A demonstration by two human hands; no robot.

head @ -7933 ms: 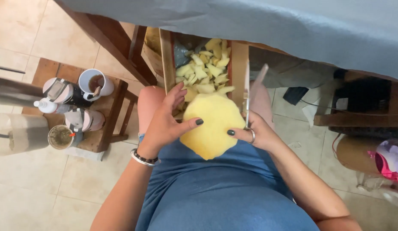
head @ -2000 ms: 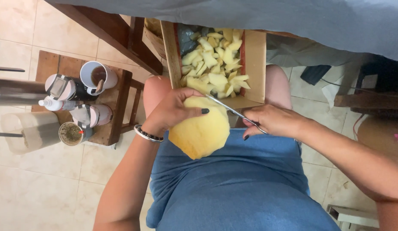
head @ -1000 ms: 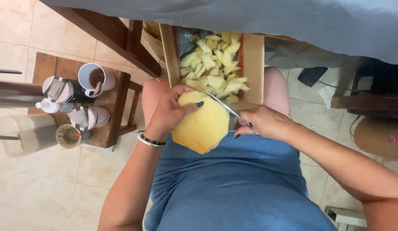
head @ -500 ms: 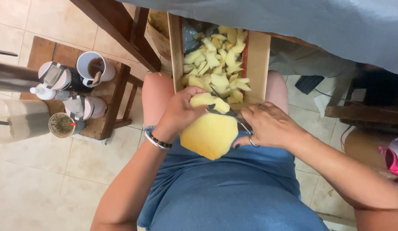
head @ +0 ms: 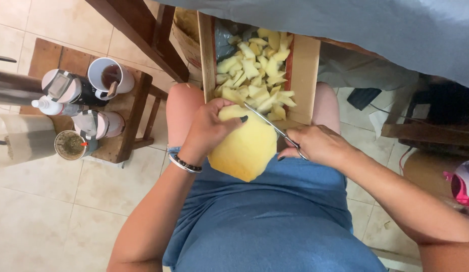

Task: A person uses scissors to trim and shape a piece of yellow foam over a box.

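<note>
Two hands are busy over the lap here. The left hand (head: 207, 128) is clamped around the top edge of a big yellow foam piece (head: 247, 146), fingers curled over it and thumb pressed on the front, holding it upright just above the blue dress (head: 259, 221). The right hand (head: 320, 145) is closed around the handles of a pair of scissors (head: 272, 126), with the thin blades angled up and left so they touch the foam's upper edge; can't tell if the blades are parted or not. Right past the foam, between the knees, sits a cardboard box (head: 305, 70) piled with small yellow foam scraps (head: 257, 75). Off to the left there's a little wooden stool (head: 123, 111) carrying a white mug (head: 108, 78) and a few bottles.
</note>
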